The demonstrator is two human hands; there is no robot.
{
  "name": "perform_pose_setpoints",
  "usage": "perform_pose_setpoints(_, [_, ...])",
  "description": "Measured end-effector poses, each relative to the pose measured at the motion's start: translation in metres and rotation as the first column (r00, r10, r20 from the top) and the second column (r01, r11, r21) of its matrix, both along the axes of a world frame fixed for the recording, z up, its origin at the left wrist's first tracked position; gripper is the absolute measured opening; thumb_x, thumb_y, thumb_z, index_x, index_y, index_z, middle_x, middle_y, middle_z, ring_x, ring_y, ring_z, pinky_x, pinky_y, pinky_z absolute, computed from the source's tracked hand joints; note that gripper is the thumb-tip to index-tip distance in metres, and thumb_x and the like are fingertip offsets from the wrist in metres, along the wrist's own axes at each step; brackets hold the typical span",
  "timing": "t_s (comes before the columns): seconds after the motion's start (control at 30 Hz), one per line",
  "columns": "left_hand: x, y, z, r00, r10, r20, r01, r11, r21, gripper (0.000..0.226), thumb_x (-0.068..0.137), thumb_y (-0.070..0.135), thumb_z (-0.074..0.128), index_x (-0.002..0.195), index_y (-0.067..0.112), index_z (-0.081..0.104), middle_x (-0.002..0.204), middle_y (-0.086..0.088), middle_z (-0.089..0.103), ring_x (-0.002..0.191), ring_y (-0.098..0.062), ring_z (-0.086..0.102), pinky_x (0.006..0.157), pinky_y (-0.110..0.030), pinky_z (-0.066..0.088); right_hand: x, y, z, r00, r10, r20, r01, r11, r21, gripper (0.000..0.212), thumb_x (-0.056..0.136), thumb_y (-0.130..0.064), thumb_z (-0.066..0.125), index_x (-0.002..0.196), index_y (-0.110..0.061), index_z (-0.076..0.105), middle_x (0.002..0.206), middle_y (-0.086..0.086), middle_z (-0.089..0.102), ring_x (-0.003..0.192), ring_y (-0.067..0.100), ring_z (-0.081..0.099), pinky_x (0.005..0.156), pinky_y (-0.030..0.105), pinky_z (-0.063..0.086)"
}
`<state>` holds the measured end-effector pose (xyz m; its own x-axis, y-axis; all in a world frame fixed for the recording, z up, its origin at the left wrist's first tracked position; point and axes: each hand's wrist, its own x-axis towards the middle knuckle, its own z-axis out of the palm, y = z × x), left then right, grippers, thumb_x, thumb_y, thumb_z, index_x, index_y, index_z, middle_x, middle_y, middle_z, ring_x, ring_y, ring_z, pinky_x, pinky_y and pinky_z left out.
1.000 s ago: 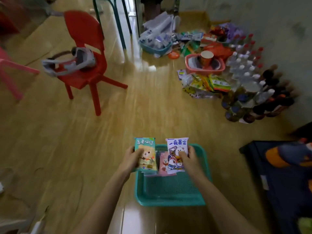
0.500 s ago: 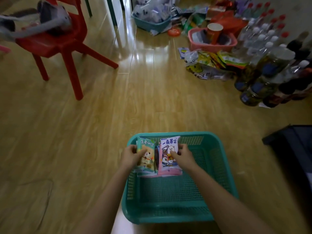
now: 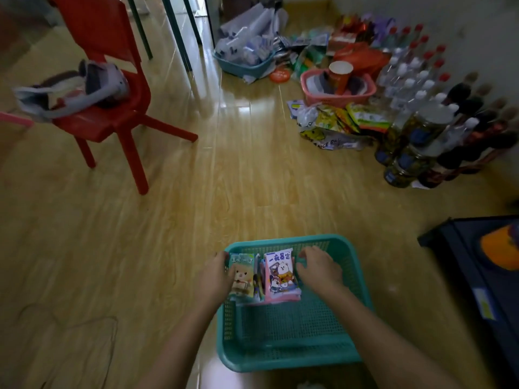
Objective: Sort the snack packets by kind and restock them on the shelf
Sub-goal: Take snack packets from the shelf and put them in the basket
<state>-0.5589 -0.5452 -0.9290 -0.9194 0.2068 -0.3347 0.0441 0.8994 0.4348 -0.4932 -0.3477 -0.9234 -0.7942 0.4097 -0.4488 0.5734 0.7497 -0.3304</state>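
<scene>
The teal basket (image 3: 289,359) sits on the floor (image 3: 140,248), and both hands work at its far end. Two small stacks of snack packets are there side by side. A green packet (image 3: 242,276) with a bear on it fronts the stack by the basket's left wall. A pink packet (image 3: 280,273) with cartoon animals fronts the stack just beside it, nearer the basket's middle. I cannot tell whether the stacks stand or lie tilted against the far wall. Keeping the two kinds in separate stacks looks like the sorting step itself.

The left hand (image 3: 214,277) grips the green packet by its left edge with the thumb laid over the front. This probably squares that stack up and stops it from sliding into its neighbour. The right hand (image 3: 318,270) is at the pink packet's right edge with its fingers (image 3: 307,252) curled. I cannot tell whether they pinch the packet or only touch it.

Well beyond the basket and to its right, loose packets (image 3: 337,122) lie heaped on the floor. They are beside a pink basket (image 3: 309,94) and rows of bottles (image 3: 415,88), and are probably more stock waiting to be sorted. A red chair (image 3: 112,113) stands beyond the basket to its left. No shelf can be made out for certain, so restocking seems not yet begun.
</scene>
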Motion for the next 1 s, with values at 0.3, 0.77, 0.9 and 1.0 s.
perform_pose_setpoints(0.3, [-0.003, 0.041, 0.403, 0.901, -0.273, -0.337, 0.276, 0.960, -0.039, 0.025, 0.095, 0.031, 0.045, 0.105, 0.018, 0.063, 0.098, 0.001, 0.069, 0.086, -0.019, 0.065, 0.072, -0.036, 0.053, 0.056, 0.072, 0.390, 0.933, -0.165, -0.319, 0.160, 0.986, -0.044, 0.023, 0.089, -0.031, 0.054, 0.108, -0.025, 0.068, 0.106, -0.001, 0.070, 0.095, 0.021, 0.065, 0.079, 0.036, 0.054])
perform_pose_setpoints(0.77, [0.100, 0.133, 0.789, 0.568, -0.562, -0.601, 0.701, 0.713, -0.004, 0.021, 0.092, 0.036, 0.050, 0.098, 0.019, 0.061, 0.089, 0.000, 0.067, 0.081, -0.022, 0.062, 0.064, -0.033, 0.049, 0.266, 0.090, 0.773, 0.770, -0.276, -0.575, 0.452, 0.872, 0.188, 0.030, 0.091, -0.032, 0.052, 0.119, -0.025, 0.060, 0.121, -0.004, 0.061, 0.111, 0.016, 0.056, 0.085, 0.030, 0.045])
perform_pose_setpoints(0.9, [0.148, 0.140, 0.810, 0.421, -0.635, -0.648, 0.821, 0.570, -0.025, 0.022, 0.091, 0.039, 0.048, 0.093, 0.021, 0.061, 0.082, 0.005, 0.065, 0.077, -0.020, 0.062, 0.060, -0.033, 0.049, 0.342, 0.058, 0.799, 0.704, -0.380, -0.599, 0.609, 0.757, 0.236, 0.031, 0.092, -0.039, 0.048, 0.122, -0.032, 0.056, 0.125, -0.012, 0.057, 0.115, 0.012, 0.052, 0.087, 0.030, 0.046])
perform_pose_setpoints(1.0, [0.193, 0.146, 0.819, 0.301, -0.679, -0.670, 0.909, 0.417, -0.014, 0.023, 0.091, 0.042, 0.047, 0.088, 0.023, 0.060, 0.079, 0.005, 0.065, 0.074, -0.018, 0.062, 0.058, -0.034, 0.049, 0.402, 0.027, 0.812, 0.622, -0.488, -0.612, 0.728, 0.649, 0.222, 0.031, 0.092, -0.041, 0.048, 0.122, -0.034, 0.055, 0.124, -0.014, 0.057, 0.115, 0.012, 0.053, 0.084, 0.033, 0.048])
